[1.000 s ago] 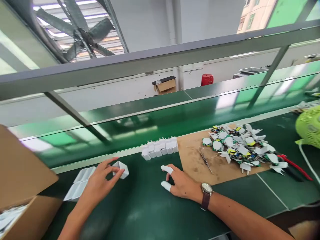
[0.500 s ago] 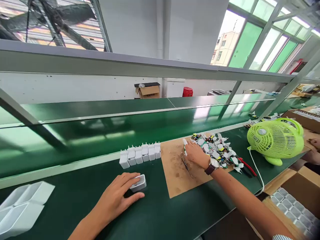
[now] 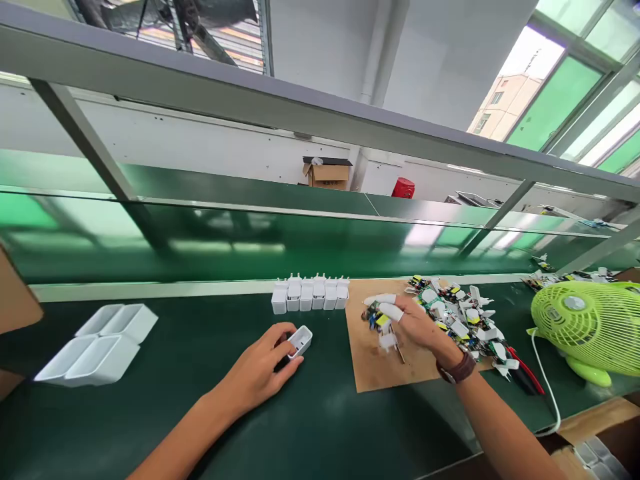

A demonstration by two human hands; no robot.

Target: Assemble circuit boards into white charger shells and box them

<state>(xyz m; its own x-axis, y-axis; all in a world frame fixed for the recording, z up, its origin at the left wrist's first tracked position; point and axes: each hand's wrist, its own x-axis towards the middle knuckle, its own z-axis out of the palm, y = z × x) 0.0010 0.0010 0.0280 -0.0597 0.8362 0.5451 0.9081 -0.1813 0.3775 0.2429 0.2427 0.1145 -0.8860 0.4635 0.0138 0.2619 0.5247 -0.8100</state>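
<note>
My left hand (image 3: 260, 367) rests on the green bench and grips a white charger shell (image 3: 301, 341) between thumb and fingers, open side up. My right hand (image 3: 410, 323), with white finger cots, is over the brown board (image 3: 380, 367) and pinches a small circuit board with a plug piece (image 3: 383, 328). To its right lies a heap of circuit boards and plug parts (image 3: 465, 320). A row of several white assembled chargers (image 3: 310, 293) stands just behind the shell.
Empty white shells (image 3: 95, 343) lie at the left of the bench. A lime green desk fan (image 3: 590, 327) stands at the right, red-handled cutters (image 3: 525, 377) beside the heap. A conveyor belt (image 3: 250, 243) runs behind. Cardboard box corner at far left.
My right hand has come back from the heap toward the board's left part with a circuit board in it. My left hand tilted the shell upward. The view shifted left.
</note>
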